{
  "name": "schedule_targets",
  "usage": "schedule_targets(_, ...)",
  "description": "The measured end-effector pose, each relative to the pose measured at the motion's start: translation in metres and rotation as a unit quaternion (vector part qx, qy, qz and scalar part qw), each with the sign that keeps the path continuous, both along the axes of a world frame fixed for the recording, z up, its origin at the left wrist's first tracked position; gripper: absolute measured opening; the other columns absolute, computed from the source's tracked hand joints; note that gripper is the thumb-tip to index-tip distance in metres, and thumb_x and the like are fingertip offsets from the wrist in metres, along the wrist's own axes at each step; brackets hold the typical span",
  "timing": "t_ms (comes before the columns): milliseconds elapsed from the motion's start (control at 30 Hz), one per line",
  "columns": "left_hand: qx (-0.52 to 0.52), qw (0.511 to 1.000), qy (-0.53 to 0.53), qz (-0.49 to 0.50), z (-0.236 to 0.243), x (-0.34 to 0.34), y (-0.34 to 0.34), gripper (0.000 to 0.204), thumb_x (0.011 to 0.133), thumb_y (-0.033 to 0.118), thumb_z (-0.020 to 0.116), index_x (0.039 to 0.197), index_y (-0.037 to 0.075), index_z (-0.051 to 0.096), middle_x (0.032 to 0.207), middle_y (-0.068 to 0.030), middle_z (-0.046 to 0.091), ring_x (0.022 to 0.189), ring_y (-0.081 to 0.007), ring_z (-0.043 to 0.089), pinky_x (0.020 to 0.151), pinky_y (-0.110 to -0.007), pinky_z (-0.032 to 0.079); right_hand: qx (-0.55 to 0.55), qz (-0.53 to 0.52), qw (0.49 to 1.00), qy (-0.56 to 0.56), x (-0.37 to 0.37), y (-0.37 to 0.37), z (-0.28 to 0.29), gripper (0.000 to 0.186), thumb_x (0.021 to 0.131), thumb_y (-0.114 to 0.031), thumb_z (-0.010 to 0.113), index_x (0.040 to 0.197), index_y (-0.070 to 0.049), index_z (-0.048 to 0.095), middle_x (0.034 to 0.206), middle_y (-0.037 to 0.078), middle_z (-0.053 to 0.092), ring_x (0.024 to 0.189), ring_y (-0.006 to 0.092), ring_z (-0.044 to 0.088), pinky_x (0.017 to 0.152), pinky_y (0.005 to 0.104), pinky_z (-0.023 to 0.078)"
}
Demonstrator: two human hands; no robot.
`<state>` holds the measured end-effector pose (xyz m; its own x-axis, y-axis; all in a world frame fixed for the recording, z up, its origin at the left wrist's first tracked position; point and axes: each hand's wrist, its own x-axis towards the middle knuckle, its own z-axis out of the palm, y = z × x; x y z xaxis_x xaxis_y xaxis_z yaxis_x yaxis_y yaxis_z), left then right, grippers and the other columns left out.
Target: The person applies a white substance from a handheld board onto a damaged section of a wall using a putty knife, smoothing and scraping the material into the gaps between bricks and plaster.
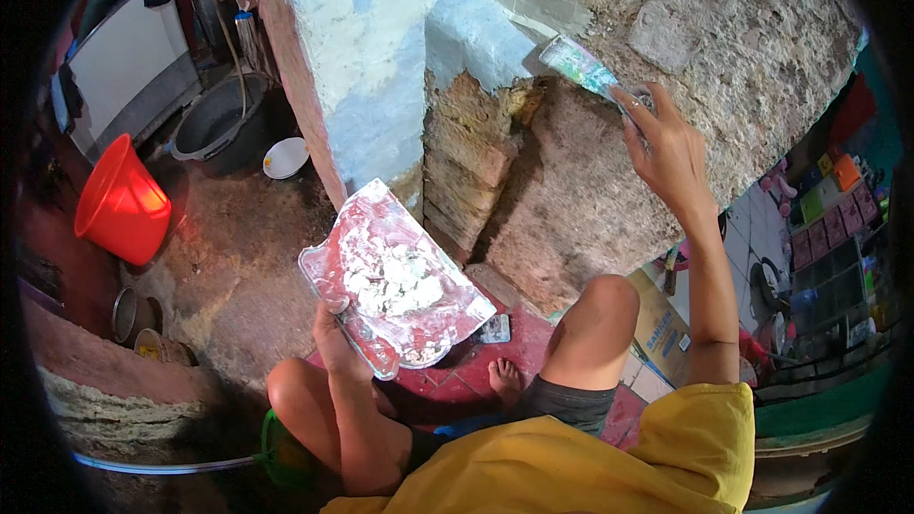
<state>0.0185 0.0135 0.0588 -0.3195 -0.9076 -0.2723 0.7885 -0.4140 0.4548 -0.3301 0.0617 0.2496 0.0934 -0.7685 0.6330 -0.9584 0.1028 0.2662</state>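
Observation:
My right hand [666,152] is closed round the handle of a putty knife [581,67], its broad blade smeared white and green. The blade's edge meets the wall where a smooth grey patch borders rough bare masonry [705,48]. Lower down, my left hand [343,343] grips the near left edge of a red dustpan-like board [333,271], held roughly level. A heap of white, lumpy putty [395,281] lies on it. Beneath the board's near edge shows part of a round container [426,358], also with white stuff in it. Brick-like courses [466,143] lie exposed below pale blue plaster [371,48].
An orange-red bucket [124,205], a black tub [224,124] with a hose in it and a white lid or plate [285,159] stand on the floor at left. Flattened cardboard [662,324] lies right of my knee. Crates and kitchenware [838,238] crowd the far right.

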Motion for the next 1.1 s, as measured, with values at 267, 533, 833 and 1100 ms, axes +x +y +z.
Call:
schedule_targets(267, 0.013, 1.0, -0.012, 0.008, 0.009, -0.002, 0.002, 0.043, 0.078, 0.018, 0.045, 0.116, -0.002, 0.049, 0.109, -0.0143, 0.058, 0.097, -0.0287, 0.058, 0.089, -0.041, 0.046, -0.017, 0.015, 0.994, -0.108, -0.002, -0.003, -0.045, 0.041, 0.078, -0.001, 0.056, 0.118, -0.012, 0.054, 0.108, 0.015, 0.051, 0.075, 0.0317, 0.059, 0.059, 0.0394, 0.047)
schedule_targets(533, 0.013, 1.0, 0.013, -0.002, 0.007, -0.001, 0.003, 0.044, 0.078, 0.018, 0.046, 0.117, -0.002, 0.048, 0.11, -0.0149, 0.057, 0.099, -0.0295, 0.057, 0.09, -0.042, 0.045, -0.077, 0.04, 0.978, -0.19, 0.018, -0.013, -0.065, 0.039, 0.079, -0.001, 0.056, 0.117, -0.013, 0.056, 0.104, 0.013, 0.052, 0.078, 0.0301, 0.058, 0.062, 0.0375, 0.047)
schedule_targets(833, 0.005, 1.0, 0.028, -0.011, 0.006, -0.003, 0.001, 0.045, 0.077, 0.018, 0.046, 0.117, -0.002, 0.048, 0.111, -0.0146, 0.057, 0.1, -0.0294, 0.057, 0.091, -0.042, 0.044, -0.084, 0.026, 0.989, -0.115, 0.001, -0.018, -0.053, 0.041, 0.077, -0.006, 0.059, 0.116, -0.016, 0.055, 0.104, 0.013, 0.052, 0.061, 0.0288, 0.059, 0.051, 0.0373, 0.047)
schedule_targets(1100, -0.006, 1.0, 0.008, 0.005, -0.001, 0.002, 0.002, 0.043, 0.08, 0.019, 0.045, 0.117, -0.002, 0.048, 0.111, -0.0148, 0.057, 0.098, -0.0287, 0.058, 0.089, -0.041, 0.045, -0.067, 0.065, 0.97, -0.224, 0.014, 0.021, -0.069, 0.035, 0.075, -0.006, 0.061, 0.111, -0.011, 0.06, 0.1, 0.014, 0.054, 0.074, 0.026, 0.059, 0.062, 0.0329, 0.047)
